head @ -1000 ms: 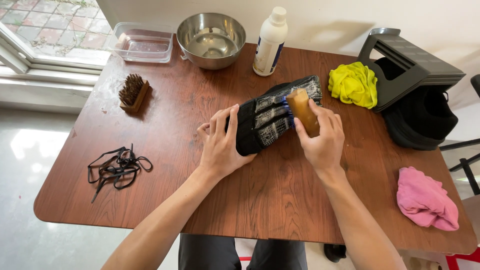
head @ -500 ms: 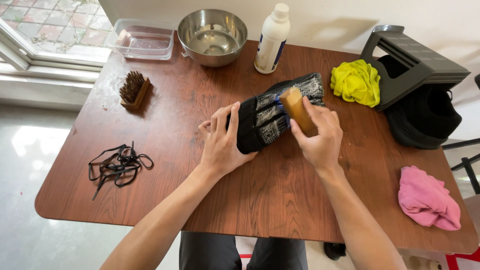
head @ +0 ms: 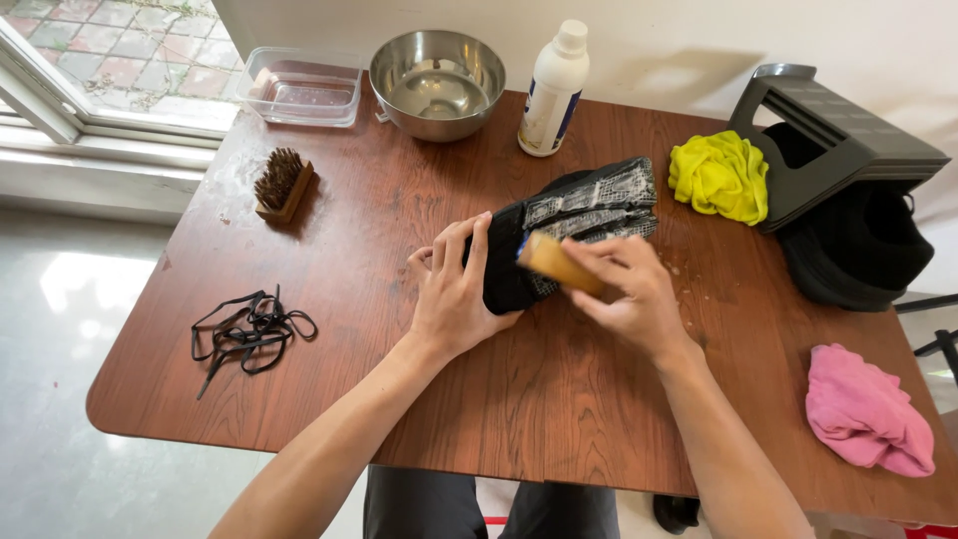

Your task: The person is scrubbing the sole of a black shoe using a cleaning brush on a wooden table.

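Head view, hands (head: 454,294) cover shoe (head: 589,215) heel — brush (head: 555,263) bristles hidden

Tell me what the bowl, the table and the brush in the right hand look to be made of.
Bowl: bare metal, probably stainless steel, given its mirror-like grey sheen.
Table: reddish-brown wood or wood-look laminate, smooth with printed-looking grain; which one is unclear.
Brush in the right hand: pale, unvarnished-looking wooden back; bristles hidden against the black shoe.
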